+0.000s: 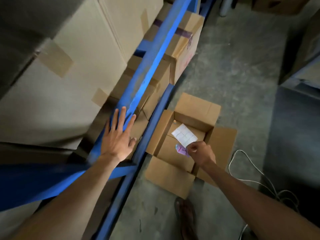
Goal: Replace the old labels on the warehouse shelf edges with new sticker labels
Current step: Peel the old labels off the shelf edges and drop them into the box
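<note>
My left hand (118, 135) lies flat with fingers spread on the blue shelf edge (150, 63), holding nothing. My right hand (201, 154) hangs over the open cardboard box (197, 108) on the floor, pinching a crumpled purple label (181, 150) with red writing. A white sheet of sticker labels (184, 135) sits inside the box, just above my right fingers; whether they touch it is unclear.
Taped cardboard cartons (69, 66) fill the shelves on the left. A lower blue beam (150, 129) runs beside the open box. A white cable (245, 170) loops on the concrete floor at right. A sandalled foot (186, 217) stands below the box.
</note>
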A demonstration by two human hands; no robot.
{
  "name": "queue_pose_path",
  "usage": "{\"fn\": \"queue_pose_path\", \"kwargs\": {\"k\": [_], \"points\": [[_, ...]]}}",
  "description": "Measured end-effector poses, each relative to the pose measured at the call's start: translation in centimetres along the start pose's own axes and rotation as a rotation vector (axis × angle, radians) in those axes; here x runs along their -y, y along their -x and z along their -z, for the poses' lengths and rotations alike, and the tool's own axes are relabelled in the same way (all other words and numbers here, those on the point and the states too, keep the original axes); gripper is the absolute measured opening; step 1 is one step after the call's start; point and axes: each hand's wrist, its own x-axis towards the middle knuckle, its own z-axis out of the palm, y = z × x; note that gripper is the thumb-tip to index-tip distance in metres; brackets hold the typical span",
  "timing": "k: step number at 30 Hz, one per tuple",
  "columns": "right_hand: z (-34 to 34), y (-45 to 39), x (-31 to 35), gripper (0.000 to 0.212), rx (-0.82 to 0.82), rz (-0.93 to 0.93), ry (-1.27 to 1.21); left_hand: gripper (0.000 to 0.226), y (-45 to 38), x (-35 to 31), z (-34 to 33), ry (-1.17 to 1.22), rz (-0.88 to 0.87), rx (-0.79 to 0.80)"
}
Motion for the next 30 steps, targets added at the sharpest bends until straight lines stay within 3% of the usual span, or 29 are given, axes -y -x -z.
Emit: {"fn": "queue_pose_path", "kwargs": {"k": [5,12,16,30], "points": [[-1.0,-4.0,-1.3,0.007,0.027,-0.025,0.098,0.075,-0.3,0.0,-2.4,-0.108,-0.022,-0.152],[-2.4,-7.5,-1.4,0.011,0.003,-0.003,0.357,0.07,-0.3,-0.2,-2.3,-0.124,-0.001,-0.158],[-3.2,-8.2,-1.2,0.028,-0.013,0.029,0.492,0.069,-0.4,-0.2,-2.5,-0.121,0.008,-0.159],[-4.1,-8.8,-0.7,0.03,-0.062,0.102,0.59,0.067,-0.5,-0.3,-2.5,-0.118,0.018,-0.153]]}}
